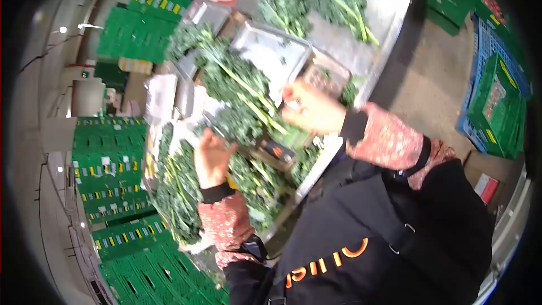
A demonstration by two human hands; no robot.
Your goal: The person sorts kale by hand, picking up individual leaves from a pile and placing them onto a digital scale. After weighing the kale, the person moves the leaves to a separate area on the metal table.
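Note:
A long bunch of kale (234, 82) lies across the middle of the metal work table, its pale stems ending near my right hand. My right hand (310, 107) is closed, fingers curled just above those stem ends; blur hides whether anything is in it. Beside the bunch's leaves, my left hand (212, 158) has its thumb apart from its fingers, with nothing seen in it. A dark object with an orange mark (276, 150) sits between the hands, close to my body. More kale leaves (183, 186) lie around my left hand.
A shallow metal tray (271, 51) and a small container (326, 76) stand beyond my right hand. Loose kale (344, 3) covers the table's far end. Green crates (116, 169) are stacked on the left; another green crate (497, 104) stands on the right by a blue one.

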